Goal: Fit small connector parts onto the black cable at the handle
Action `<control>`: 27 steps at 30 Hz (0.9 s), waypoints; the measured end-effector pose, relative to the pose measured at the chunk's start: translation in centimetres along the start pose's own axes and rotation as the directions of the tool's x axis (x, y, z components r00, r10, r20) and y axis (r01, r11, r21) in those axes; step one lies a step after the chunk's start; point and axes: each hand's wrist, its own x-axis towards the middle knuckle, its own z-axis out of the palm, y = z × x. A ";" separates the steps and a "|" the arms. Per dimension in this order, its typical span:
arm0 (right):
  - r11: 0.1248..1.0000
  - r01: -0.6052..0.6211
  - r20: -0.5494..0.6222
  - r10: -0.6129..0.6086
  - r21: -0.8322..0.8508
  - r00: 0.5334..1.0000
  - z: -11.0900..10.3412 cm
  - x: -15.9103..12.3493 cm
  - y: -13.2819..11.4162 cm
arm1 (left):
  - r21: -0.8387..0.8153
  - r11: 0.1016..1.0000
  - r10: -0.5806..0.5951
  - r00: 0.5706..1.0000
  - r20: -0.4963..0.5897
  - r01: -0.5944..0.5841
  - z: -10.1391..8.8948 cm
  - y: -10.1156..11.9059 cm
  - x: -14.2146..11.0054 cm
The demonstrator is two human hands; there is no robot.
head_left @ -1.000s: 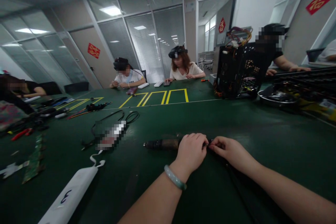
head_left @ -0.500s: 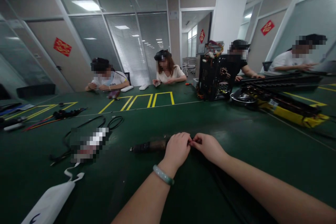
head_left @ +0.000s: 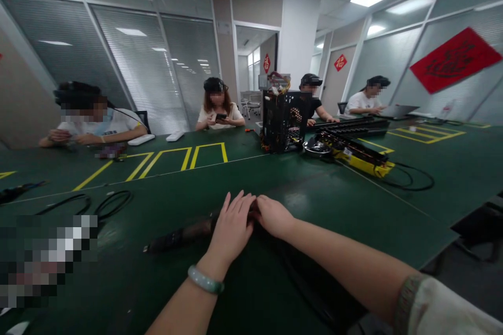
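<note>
Left hand: open, fingers spread and raised, nothing visibly held; pale green bangle on the wrist.

Right hand: fingers bent downward, tips meeting the left hand just above the tool's rear end; anything small beneath them impossible to tell.

Power tool: flat on the green mat, directly left of the grip and partly under the left palm; dark ribbed nose pointing away to the left, dull brown barrel, rear end hidden behind the hands.

Black cable: running from beneath the grip toward the lower right.

Left of the grip: coiled cord well apart, beside a pixelated, unreadable object.

Ahead of the grip: black computer case far across the mat, with a seated co-worker holding a phone to its left.
</note>
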 end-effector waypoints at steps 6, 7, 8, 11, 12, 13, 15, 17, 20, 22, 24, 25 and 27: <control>0.997 -0.070 -0.004 0.070 -0.041 0.998 -1.1 -0.1 1.8 | 0.028 0.999 -0.021 0.999 -0.036 0.022 -0.9 0.1 -0.1; 0.994 -0.103 -0.011 0.102 -0.048 0.995 -1.6 -0.4 2.7 | 0.031 0.999 -0.031 0.999 -0.042 0.032 -1.1 0.1 -0.1; 0.989 -0.139 -0.019 0.138 -0.055 0.990 -2.1 -0.7 3.8 | 0.032 0.999 -0.040 0.998 -0.042 0.042 -1.2 0.0 -0.2; 0.957 -0.279 -0.046 0.276 -0.085 0.960 -4.4 -2.5 8.0 | 0.013 0.998 -0.065 0.998 -0.020 0.066 -1.0 -0.3 -0.3; 0.939 -0.328 -0.060 0.324 -0.098 0.944 -5.2 -3.4 9.7 | 0.004 0.997 -0.071 0.997 -0.008 0.071 -0.9 -0.5 -0.4; 0.916 -0.384 -0.074 0.378 -0.113 0.923 -6.1 -4.4 11.4 | -0.005 0.997 -0.073 0.997 0.008 0.073 -0.7 -0.7 -0.4; 0.854 -0.501 -0.106 0.490 -0.141 0.865 -7.9 -6.8 14.8 | -0.025 0.996 -0.082 0.996 0.043 0.083 -0.1 -1.1 -0.5; 0.772 -0.616 -0.131 0.602 -0.159 0.788 -9.7 -9.6 18.1 | -0.046 0.995 -0.087 0.993 0.084 0.091 0.4 -1.5 -0.6; 0.629 -0.759 -0.171 0.739 -0.172 0.651 -12.1 -14.2 22.6 | -0.066 0.992 -0.094 0.986 0.137 0.104 0.8 -1.9 -0.8; 0.538 -0.825 -0.203 0.800 -0.173 0.564 -13.4 -17.4 25.2 | -0.070 0.992 -0.094 0.984 0.154 0.106 1.0 -2.0 -0.8; 0.452 -0.876 -0.238 0.844 -0.171 0.481 -14.3 -20.5 27.4 | -0.074 0.992 -0.090 0.983 0.158 0.103 1.2 -2.1 -0.9; 0.417 -0.893 -0.262 0.854 -0.170 0.449 -14.7 -21.9 28.3 | -0.078 0.992 -0.089 0.983 0.160 0.102 1.3 -2.2 -0.9; 0.354 -0.920 -0.326 0.861 -0.169 0.392 -15.0 -24.2 29.9 | -0.087 0.991 -0.089 0.982 0.167 0.105 1.5 -2.2 -0.9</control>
